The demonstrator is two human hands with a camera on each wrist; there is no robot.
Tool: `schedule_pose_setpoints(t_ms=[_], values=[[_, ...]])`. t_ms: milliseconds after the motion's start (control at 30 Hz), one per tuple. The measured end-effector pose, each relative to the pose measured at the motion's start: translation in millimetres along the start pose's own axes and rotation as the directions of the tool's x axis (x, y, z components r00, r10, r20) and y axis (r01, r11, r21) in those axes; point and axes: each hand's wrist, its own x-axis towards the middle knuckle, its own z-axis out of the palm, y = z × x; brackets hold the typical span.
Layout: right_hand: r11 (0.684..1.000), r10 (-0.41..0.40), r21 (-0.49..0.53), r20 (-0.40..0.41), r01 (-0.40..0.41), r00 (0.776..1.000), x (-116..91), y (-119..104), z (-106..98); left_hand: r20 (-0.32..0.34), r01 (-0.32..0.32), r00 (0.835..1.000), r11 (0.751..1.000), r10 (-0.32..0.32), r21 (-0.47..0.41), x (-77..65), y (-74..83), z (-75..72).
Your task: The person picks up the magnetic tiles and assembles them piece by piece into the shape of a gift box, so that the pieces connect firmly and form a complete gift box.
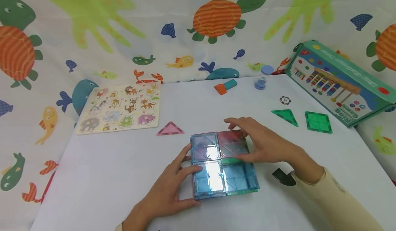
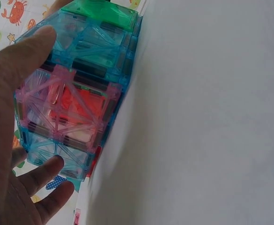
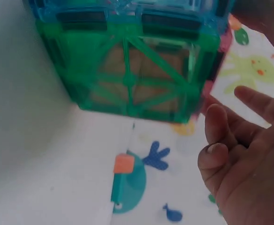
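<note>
A box-shaped block of see-through magnetic tiles (image 1: pixel 209 179) stands on the white table, blue on most of its top. Its side walls show pink and blue tiles (image 2: pixel 66 108) in the left wrist view and a green tile (image 3: pixel 129 79) in the right wrist view. My left hand (image 1: pixel 164 189) spans the left side, its fingers spread and fairly straight, touching the block with thumb and fingertips. At the far right corner of the top, my right hand (image 1: pixel 266 141) pinches a red magnetic tile (image 1: pixel 230 143) between thumb and fingers. Green shows beneath that tile's near edge.
A pink triangle tile (image 1: pixel 170 129) lies beyond the block. To the right are a green triangle tile (image 1: pixel 286 116), a green square tile (image 1: pixel 318 122) and a poker chip (image 1: pixel 285 100). Farther back are an animal puzzle board (image 1: pixel 119 109), a sand timer (image 1: pixel 261 82) and a game box (image 1: pixel 340 83).
</note>
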Motion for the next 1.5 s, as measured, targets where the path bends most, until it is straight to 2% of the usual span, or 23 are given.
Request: schedule_pose_setpoints(t_ms=[100, 133, 167, 233, 267, 333, 400, 467, 533, 600, 767, 833, 867, 900, 933, 1000, 1067, 1100, 1167, 1233, 1333, 1400, 1500], values=[[0.993, 0.115, -0.021, -0.123, -0.119, 0.986, -13.5, 15.3, -9.4, -0.02, -0.01, 1.0, 1.0, 0.01, -0.006, -0.1, 0.4, -0.5], [0.983, 0.169, -0.039, -0.178, -0.178, 0.969, -19.8, 24.6, -14.3, -0.026, -0.015, 1.0, 1.0, 0.015, -0.006, -0.1, 0.5, -0.4], [0.964, 0.242, -0.056, -0.235, -0.261, 0.941, -26.9, 35.4, -19.8, -0.031, -0.018, 0.999, 1.0, 0.017, -0.004, 0.0, 0.7, -0.2], [0.89, 0.401, -0.082, -0.33, -0.449, 0.855, -43.6, 60.6, -32.0, -0.036, -0.021, 0.999, 1.0, 0.02, -0.001, 0.0, 1.2, 0.1], [0.832, 0.488, -0.086, -0.356, -0.548, 0.797, -52.4, 74.0, -37.9, -0.037, -0.019, 0.999, 1.0, 0.019, 0.0, -0.1, 1.5, 0.3], [0.694, 0.642, -0.095, -0.365, -0.713, 0.674, -69.2, 101.1, -47.6, -0.039, -0.02, 0.999, 1.0, 0.02, 0.001, -0.5, 1.6, 0.4], [0.564, 0.756, -0.109, -0.33, -0.818, 0.565, -84.3, 124.2, -54.2, -0.034, -0.012, 0.999, 1.0, 0.013, 0.001, -1.1, 1.8, 0.0], [0.482, 0.823, -0.117, -0.281, -0.868, 0.495, -95.0, 141.5, -56.7, -0.025, -0.004, 1.0, 1.0, 0.004, 0.005, -1.7, 1.8, -0.4], [0.444, 0.852, -0.117, -0.253, -0.888, 0.459, -102.2, 151.8, -56.8, -0.022, -0.004, 1.0, 1.0, 0.004, 0.01, -2.3, 1.5, -0.7], [0.427, 0.865, -0.109, -0.241, -0.898, 0.441, -105.9, 155.5, -56.1, -0.023, -0.007, 1.0, 1.0, 0.007, 0.01, -2.5, 1.2, -0.9], [0.422, 0.86, -0.11, -0.265, -0.9, 0.436, -110.5, 147.1, -62.2, -0.041, -0.027, 0.999, 1.0, 0.026, -0.015, -2.1, 1.3, 1.3], [0.435, 0.846, -0.102, -0.295, -0.895, 0.445, -111.7, 138.2, -67.2, -0.043, -0.03, 0.999, 0.999, 0.029, -0.025, -1.9, 2.0, 2.5], [0.454, 0.829, -0.097, -0.318, -0.886, 0.459, -111.3, 132.5, -69.1, -0.042, -0.029, 0.999, 0.999, 0.028, -0.026, -1.9, 2.3, 3.1], [0.488, 0.804, -0.094, -0.339, -0.868, 0.488, -110.1, 125.3, -70.5, -0.041, -0.027, 0.999, 0.999, 0.026, -0.027, -1.7, 2.6, 3.3], [0.536, 0.77, -0.089, -0.356, -0.84, 0.529, -107.9, 116.4, -71.1, -0.041, -0.026, 0.999, 0.999, 0.025, -0.026, -1.5, 2.7, 3.4], [0.665, 0.667, -0.082, -0.381, -0.742, 0.64, -100.8, 93.3, -69.7, -0.04, -0.026, 0.999, 0.999, 0.025, -0.025, -1.0, 2.8, 3.0], [0.794, 0.519, -0.109, -0.392, -0.598, 0.76, -91.3, 64.0, -64.6, -0.039, -0.029, 0.999, 0.999, 0.028, -0.024, -0.1, 2.8, 2.0], [0.842, 0.449, -0.122, -0.38, -0.525, 0.809, -86.5, 47.5, -61.5, -0.04, -0.032, 0.999, 0.999, 0.031, -0.025, 0.5, 2.8, 1.4], [0.908, 0.324, -0.142, -0.357, -0.394, 0.876, -77.2, 14.6, -54.3, -0.04, -0.04, 0.998, 0.999, 0.039, -0.028, 1.9, 2.9, 0.1], [0.938, 0.237, -0.17, -0.321, -0.302, 0.917, -69.7, -14.5, -46.1, -0.037, -0.044, 0.998, 0.999, 0.043, -0.028, 3.3, 3.1, -0.9], [0.957, 0.18, -0.187, -0.221, -0.223, 0.959, -62.8, -45.9, -33.1, -0.026, -0.039, 0.999, 0.999, 0.038, -0.025, 4.5, 3.5, -1.5], [0.961, 0.158, -0.207, -0.142, -0.186, 0.977, -61.1, -58.3, -23.7, -0.016, -0.028, 0.999, 0.999, 0.028, -0.023, 4.8, 3.8, -1.5], [0.959, 0.135, -0.243, -0.059, -0.145, 0.989, -59.8, -66.7, -10.2, -0.006, -0.015, 1.0, 1.0, 0.015, -0.018, 5.0, 3.7, -1.4]])
